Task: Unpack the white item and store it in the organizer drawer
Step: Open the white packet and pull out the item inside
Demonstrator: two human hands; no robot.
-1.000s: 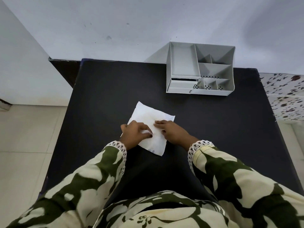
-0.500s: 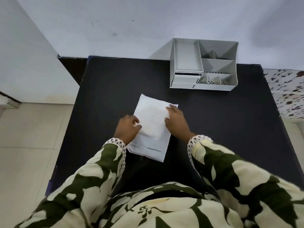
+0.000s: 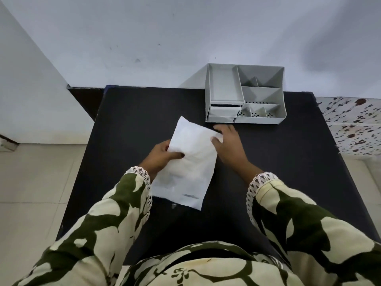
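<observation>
A flat white packet [image 3: 188, 162] is held above the black table [image 3: 288, 162], tilted with its long side running away from me. My left hand [image 3: 158, 156] grips its left edge, thumb on top. My right hand [image 3: 228, 145] pinches the packet's far right corner, the other fingers spread beyond it. A grey desk organizer [image 3: 245, 93] stands at the table's far edge against the wall. Its small drawer [image 3: 223, 113], at the front left, is pulled slightly out. What is inside the packet is hidden.
The organizer has several open compartments, some with perforated floors. A pale wall rises right behind it. A floral-patterned surface [image 3: 350, 124] adjoins the table on the right. Tiled floor [image 3: 41, 182] lies to the left of the table.
The packet has come up off the table and turned lengthwise. My right hand slid from its near part to the far right corner; my left hand shifted to the left edge.
</observation>
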